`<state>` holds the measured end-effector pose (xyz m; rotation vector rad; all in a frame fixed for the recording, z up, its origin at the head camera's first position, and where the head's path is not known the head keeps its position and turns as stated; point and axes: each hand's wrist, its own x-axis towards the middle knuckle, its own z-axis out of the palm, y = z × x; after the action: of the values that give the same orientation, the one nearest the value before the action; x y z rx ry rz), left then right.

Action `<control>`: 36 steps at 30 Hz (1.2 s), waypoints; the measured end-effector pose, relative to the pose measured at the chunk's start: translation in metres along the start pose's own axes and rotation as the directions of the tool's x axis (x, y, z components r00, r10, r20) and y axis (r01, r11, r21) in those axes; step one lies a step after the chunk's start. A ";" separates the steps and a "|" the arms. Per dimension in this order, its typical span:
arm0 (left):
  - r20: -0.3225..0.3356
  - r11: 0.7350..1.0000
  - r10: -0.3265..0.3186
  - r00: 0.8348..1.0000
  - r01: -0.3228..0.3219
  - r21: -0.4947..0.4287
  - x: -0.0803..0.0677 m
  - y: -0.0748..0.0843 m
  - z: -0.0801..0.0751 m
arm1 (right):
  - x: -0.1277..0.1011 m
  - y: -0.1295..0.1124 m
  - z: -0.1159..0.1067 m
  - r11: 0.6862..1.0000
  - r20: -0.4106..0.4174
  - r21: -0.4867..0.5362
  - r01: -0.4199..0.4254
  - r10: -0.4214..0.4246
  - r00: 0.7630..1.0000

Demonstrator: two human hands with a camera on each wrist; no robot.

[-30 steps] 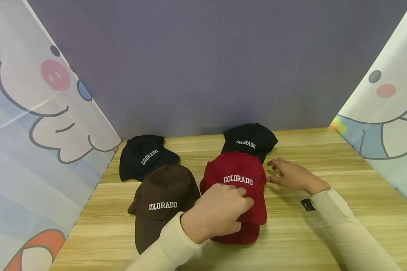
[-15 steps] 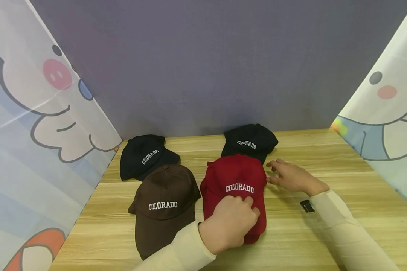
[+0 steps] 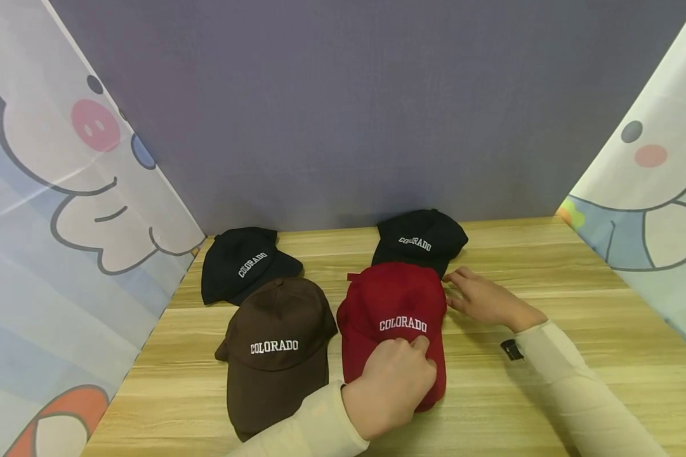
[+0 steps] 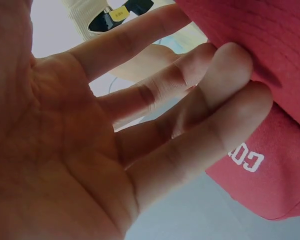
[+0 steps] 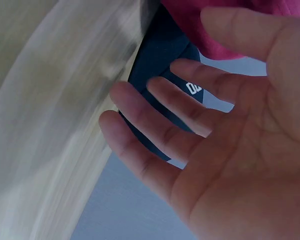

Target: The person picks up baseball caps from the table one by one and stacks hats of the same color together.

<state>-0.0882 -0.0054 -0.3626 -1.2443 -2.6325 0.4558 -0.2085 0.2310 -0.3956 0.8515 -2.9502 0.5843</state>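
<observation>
Four caps lie on the wooden table, and the red cap serves as the reference for every position below.

Nearest the camera, the left hand rests on the brim end of the red cap. The head view shows its fingers curled over the brim; the left wrist view shows the fingertips pressed against the red fabric, with the thumb out of sight. The grip appears to be a hold on the brim, though a full pinch cannot be confirmed.

The red cap sits flat, crown away from the camera, white lettering facing up. Just left of it lies the brown cap, its crown touching or nearly touching the red one.

At the right edge of the red cap, the right hand lies flat on the table with fingers extended and slightly spread. Its fingertips reach the cap's side; it grips nothing.

Directly behind the red cap is a black cap, its front edge overlapped by the red crown. A second black cap sits behind and to the left, beyond the brown cap.

Judged progress: the red cap is in hand and being positioned; the other three caps look settled, in two rows.
</observation>
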 end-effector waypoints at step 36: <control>0.090 0.971 0.074 0.993 -0.051 -0.233 0.000 -0.020 0.004 | 0.030 0.015 0.024 0.993 -0.054 -0.099 0.058 -0.063 0.997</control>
<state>-0.1036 -0.0175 -0.3590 -1.4092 -2.8007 0.2295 -0.2396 0.2190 -0.4195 0.8958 -2.8639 0.4493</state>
